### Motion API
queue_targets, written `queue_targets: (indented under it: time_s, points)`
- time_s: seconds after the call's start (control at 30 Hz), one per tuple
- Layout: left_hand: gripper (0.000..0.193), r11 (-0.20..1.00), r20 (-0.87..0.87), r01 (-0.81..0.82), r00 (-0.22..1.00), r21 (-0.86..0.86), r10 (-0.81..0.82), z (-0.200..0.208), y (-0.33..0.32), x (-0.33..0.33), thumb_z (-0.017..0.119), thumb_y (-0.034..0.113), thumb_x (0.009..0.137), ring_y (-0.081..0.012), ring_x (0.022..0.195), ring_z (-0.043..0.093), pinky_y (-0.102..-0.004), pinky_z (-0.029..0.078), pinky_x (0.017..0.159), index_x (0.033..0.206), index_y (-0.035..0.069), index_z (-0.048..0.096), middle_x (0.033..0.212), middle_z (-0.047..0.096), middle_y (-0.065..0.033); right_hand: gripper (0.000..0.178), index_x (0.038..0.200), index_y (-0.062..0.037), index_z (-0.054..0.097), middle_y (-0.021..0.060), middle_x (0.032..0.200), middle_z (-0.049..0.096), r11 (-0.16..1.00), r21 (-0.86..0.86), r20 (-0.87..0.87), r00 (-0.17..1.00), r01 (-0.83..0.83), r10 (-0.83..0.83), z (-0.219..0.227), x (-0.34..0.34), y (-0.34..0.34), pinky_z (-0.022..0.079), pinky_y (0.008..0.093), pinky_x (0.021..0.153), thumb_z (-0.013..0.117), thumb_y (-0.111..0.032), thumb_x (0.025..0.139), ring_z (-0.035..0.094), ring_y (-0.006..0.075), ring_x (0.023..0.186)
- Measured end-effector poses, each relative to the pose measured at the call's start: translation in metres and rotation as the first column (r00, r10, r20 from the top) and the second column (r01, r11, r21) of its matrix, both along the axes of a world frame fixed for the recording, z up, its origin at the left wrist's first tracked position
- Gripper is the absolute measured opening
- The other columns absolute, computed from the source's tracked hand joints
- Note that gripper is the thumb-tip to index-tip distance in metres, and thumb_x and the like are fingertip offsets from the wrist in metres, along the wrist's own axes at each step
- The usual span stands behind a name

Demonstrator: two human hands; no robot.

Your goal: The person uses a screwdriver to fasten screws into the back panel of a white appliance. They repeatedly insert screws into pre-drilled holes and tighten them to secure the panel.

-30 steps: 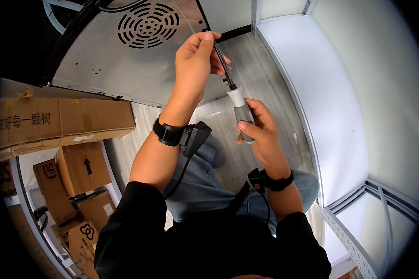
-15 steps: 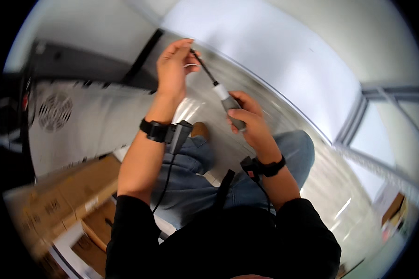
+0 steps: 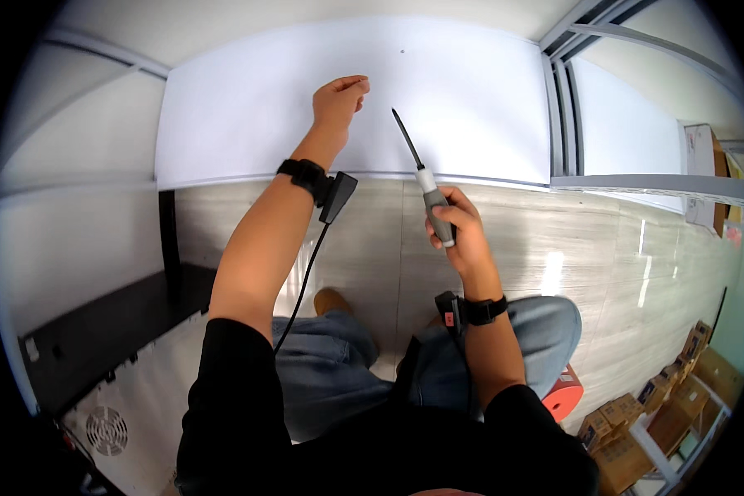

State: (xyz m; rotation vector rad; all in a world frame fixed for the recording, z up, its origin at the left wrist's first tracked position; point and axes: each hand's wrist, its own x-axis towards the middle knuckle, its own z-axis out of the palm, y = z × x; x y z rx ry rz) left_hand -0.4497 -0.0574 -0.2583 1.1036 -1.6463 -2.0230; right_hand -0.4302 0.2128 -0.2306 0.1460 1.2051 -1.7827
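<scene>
My right hand (image 3: 459, 227) is closed around the grey handle of a screwdriver (image 3: 428, 192). Its white collar and dark shaft point up and to the left, and the tip is in the air in front of a white wall panel (image 3: 471, 91). My left hand (image 3: 339, 97) is raised further up and to the left, clear of the screwdriver. Its fingertips are pinched together and I can see nothing between them. Each wrist carries a black band with a small black device, and a cable hangs from the left one (image 3: 332, 194).
I am seated, with my jeans-clad knees (image 3: 521, 322) below my hands. A grey metal panel with a round fan grille (image 3: 107, 430) lies at the lower left beside a black strip. A red stool (image 3: 564, 393) and several cardboard boxes (image 3: 636, 422) are at the lower right on a pale plank floor.
The view has swung from the metal panel to the white wall. My left hand has let go of the screwdriver shaft and moved up and left. My right hand still holds the handle.
</scene>
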Motion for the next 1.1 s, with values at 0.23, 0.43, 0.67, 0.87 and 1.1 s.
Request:
queue_targets:
  time_s: [0.23, 0.43, 0.67, 0.87, 1.1]
  points:
    - [0.018, 0.628, 0.213, 0.229, 0.972, -0.744, -0.102, -0.096, -0.025, -0.093, 0.068, 0.024, 0.080, -0.0178, 0.073, 0.063, -0.0310, 0.050, 0.069, 0.090, 0.010, 0.073, 0.082, 0.068, -0.0048, 0.028, 0.107, -0.0039, 0.053, 0.0028, 0.077, 0.053, 0.966, 0.126, 0.034, 0.972, 0.225, -0.231, -0.050, 0.007, 0.001, 0.040, 0.0251, 0.046, 0.056, -0.007, 0.079, 0.053, 0.0113, 0.061]
    - [0.016, 0.429, 0.328, 0.293, 0.944, -0.854, 0.009, -0.138, -0.029, -0.122, 0.067, 0.032, 0.081, -0.0219, 0.080, 0.062, -0.0371, 0.048, 0.073, 0.089, 0.020, 0.075, 0.081, 0.068, -0.0014, 0.030, 0.110, -0.0052, 0.052, 0.0041, 0.078, 0.053, 0.938, 0.180, 0.057, 0.949, 0.297, -0.311, -0.071, 0.025, 0.006, 0.039, 0.0260, 0.047, 0.054, -0.008, 0.080, 0.054, 0.0135, 0.063]
    - [0.015, 0.502, 0.403, 0.339, 0.915, -0.795, 0.021, -0.132, -0.028, -0.128, 0.068, 0.031, 0.080, -0.0246, 0.094, 0.055, -0.0402, 0.041, 0.081, 0.092, 0.023, 0.074, 0.087, 0.065, 0.0001, 0.030, 0.111, -0.0043, 0.052, 0.0040, 0.080, 0.054, 0.943, 0.126, 0.039, 0.948, 0.308, -0.315, -0.073, 0.027, -0.001, 0.039, 0.0259, 0.047, 0.054, -0.007, 0.081, 0.054, 0.0132, 0.064]
    - [0.028, 0.594, 0.388, 0.362, 0.917, -0.718, -0.091, -0.123, -0.033, -0.100, 0.066, 0.029, 0.083, -0.0160, 0.082, 0.062, -0.0329, 0.048, 0.074, 0.106, 0.014, 0.069, 0.088, 0.067, -0.0022, 0.026, 0.105, -0.0038, 0.055, 0.0016, 0.076, 0.053, 0.963, 0.100, 0.064, 0.964, 0.251, -0.258, -0.065, 0.018, -0.018, 0.040, 0.0251, 0.046, 0.056, -0.007, 0.080, 0.053, 0.0111, 0.061]
    - [0.032, 0.978, 0.111, 0.054, 0.991, 0.202, -0.077, -0.026, -0.023, 0.014, 0.043, 0.028, 0.099, -0.0200, 0.088, 0.063, -0.0300, 0.052, 0.076, 0.114, 0.004, 0.058, 0.106, 0.063, -0.0098, 0.029, 0.109, -0.0046, 0.056, 0.0015, 0.079, 0.054, 1.000, 0.017, 0.019, 1.000, 0.017, -0.018, -0.024, 0.007, -0.059, 0.040, 0.0250, 0.046, 0.058, -0.010, 0.081, 0.054, 0.0115, 0.062]
